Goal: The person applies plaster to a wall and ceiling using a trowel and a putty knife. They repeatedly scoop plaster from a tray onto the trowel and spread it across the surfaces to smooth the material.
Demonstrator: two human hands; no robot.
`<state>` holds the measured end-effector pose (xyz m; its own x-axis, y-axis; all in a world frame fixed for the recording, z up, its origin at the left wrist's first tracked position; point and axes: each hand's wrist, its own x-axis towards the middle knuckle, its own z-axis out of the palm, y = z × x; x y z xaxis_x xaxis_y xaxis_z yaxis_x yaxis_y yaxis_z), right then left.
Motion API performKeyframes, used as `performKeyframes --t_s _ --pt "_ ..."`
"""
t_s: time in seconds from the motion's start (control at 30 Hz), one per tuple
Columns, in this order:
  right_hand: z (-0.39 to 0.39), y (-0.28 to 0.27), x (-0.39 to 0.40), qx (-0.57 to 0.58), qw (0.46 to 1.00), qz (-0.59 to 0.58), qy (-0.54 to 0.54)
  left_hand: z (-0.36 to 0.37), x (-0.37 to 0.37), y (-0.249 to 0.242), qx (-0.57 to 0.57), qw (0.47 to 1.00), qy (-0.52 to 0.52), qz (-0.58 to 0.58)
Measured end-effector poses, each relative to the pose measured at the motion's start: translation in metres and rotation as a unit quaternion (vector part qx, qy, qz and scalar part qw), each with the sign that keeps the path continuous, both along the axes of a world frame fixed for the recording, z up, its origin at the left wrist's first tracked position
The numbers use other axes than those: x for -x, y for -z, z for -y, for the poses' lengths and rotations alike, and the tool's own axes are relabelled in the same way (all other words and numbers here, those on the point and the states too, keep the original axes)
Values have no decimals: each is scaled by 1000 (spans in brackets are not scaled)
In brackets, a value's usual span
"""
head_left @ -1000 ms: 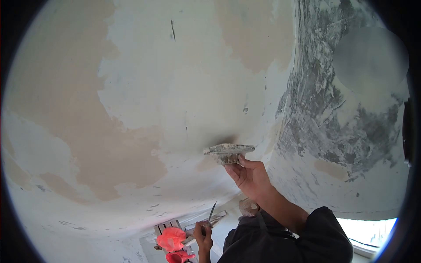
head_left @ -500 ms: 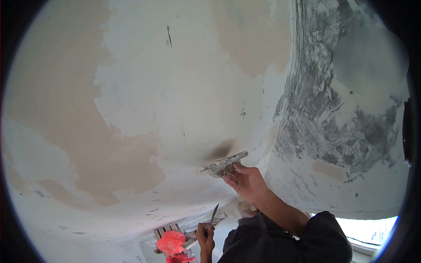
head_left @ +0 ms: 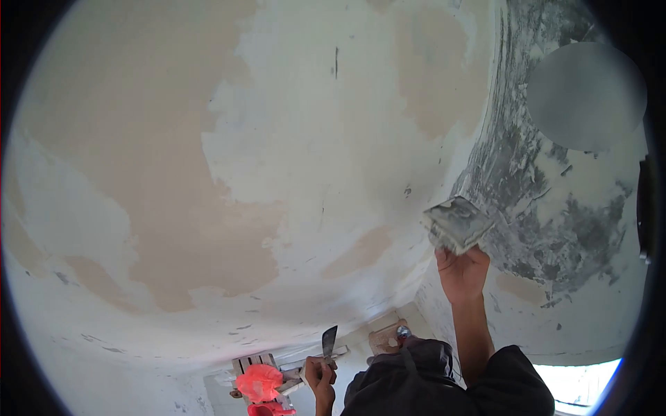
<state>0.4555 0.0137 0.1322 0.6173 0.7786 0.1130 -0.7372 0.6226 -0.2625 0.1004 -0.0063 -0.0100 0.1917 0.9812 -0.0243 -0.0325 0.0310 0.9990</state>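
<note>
My right hand is raised toward the corner of the walls, its fingers closed round the back of a flat, plaster-smeared trowel. The trowel's grey face shows, tilted, in front of the edge of the dark-streaked wall; whether it touches the wall cannot be made out. Low in the view, my left hand grips a small knife-like scraper with its dark blade pointing up. Pale filler and beige patches cover the large wall.
A grey, patchy wall stands at the right, above a bright window. At the bottom, a slatted stool bears a red plastic bag, with a red container beside it. A brownish block lies below the corner.
My right hand and the trowel have moved right and up, and the trowel has turned its face into view. The scraper blade in my left hand has turned broadside. The view has shifted slightly.
</note>
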Motion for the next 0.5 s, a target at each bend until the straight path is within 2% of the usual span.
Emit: performKeyframes --t_s 0.07,0.13,0.27,0.37,0.43,0.47,0.5 --pt "7 8 21 31 998 44 14 -5 -7 -15 64 987 -17 147" --pt "9 36 39 52 989 130 -45 -8 -14 -38 87 969 -27 229" --pt "-1 29 67 -1 970 177 -168 -12 1 -84 15 968 63 242" --pt "-8 26 76 9 951 211 -224 -2 21 -113 64 968 102 219" --pt "-14 20 81 42 921 305 -240 10 31 -121 85 967 97 221" --pt "-18 21 83 45 914 311 -255 15 36 -121 96 965 114 215" --pt "-23 24 85 7 895 357 -267 20 41 -121 105 963 131 210"
